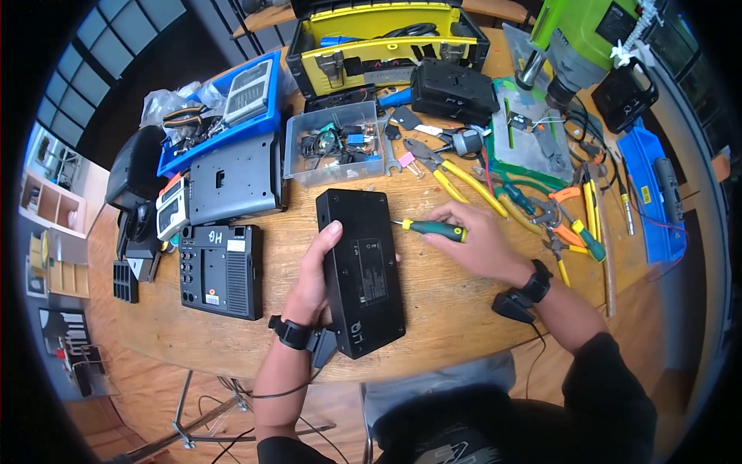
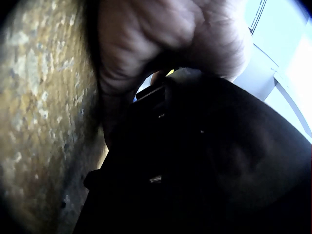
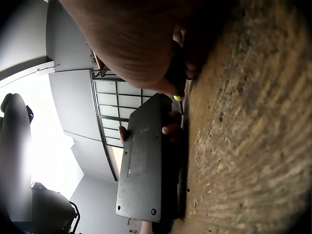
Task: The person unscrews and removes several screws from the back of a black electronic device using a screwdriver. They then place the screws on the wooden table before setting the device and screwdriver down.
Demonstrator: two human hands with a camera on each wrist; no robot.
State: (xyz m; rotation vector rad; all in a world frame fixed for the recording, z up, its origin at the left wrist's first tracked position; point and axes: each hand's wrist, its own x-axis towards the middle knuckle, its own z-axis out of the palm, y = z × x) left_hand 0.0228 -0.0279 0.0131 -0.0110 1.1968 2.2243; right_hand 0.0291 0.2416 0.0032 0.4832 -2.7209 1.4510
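Note:
A long black plastic box [image 1: 340, 298] with screw holes, a label and "HQ" written at one end is tilted up off the table, gripped by my left hand [image 1: 308, 271]. The thumb lies across its face, and the other fingers wrap under to its far side. My right hand [image 1: 491, 249] holds a green-and-yellow screwdriver [image 1: 423, 226] low over the table. Its tip points left, close to the box's upper right edge. The right wrist view shows the same box [image 3: 141, 175] beyond the screwdriver's yellow end [image 3: 178, 98]. Dark blur fills much of the left wrist view.
A black desk phone base [image 1: 249, 278] lies left. Behind stand a clear bin [image 1: 334, 172] of electronic parts, a blue tray [image 1: 272, 85] and a yellow-black toolbox [image 1: 297, 58]. Several pliers [image 1: 452, 166] lie right, below a green drill press [image 1: 568, 35].

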